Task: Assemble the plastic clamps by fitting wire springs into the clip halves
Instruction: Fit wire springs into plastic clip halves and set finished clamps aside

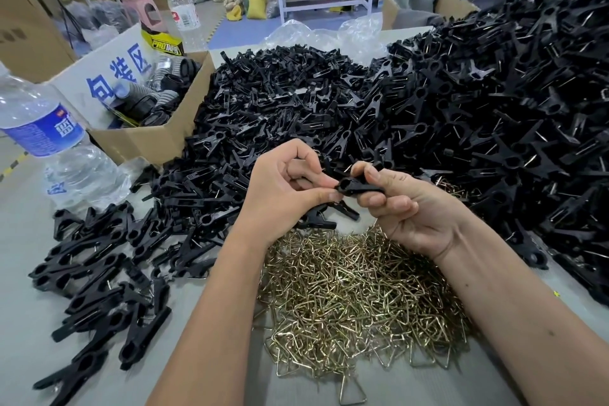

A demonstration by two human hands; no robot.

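Black clip half (357,187) between both hands

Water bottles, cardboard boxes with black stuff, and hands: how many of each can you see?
Water bottles: 2, one near left, one farther back
Cardboard box of black parts: 1
Hands: 2, left hand, right hand
Total: 5

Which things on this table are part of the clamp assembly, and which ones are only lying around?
Belonging to the job:
- black clip halves, held by the left hand and right hand
- heap of wire springs
- pile of black clip parts
- clamps at the left

Just lying about:
- near water bottle
- far water bottle
- cardboard box
- clear plastic bag
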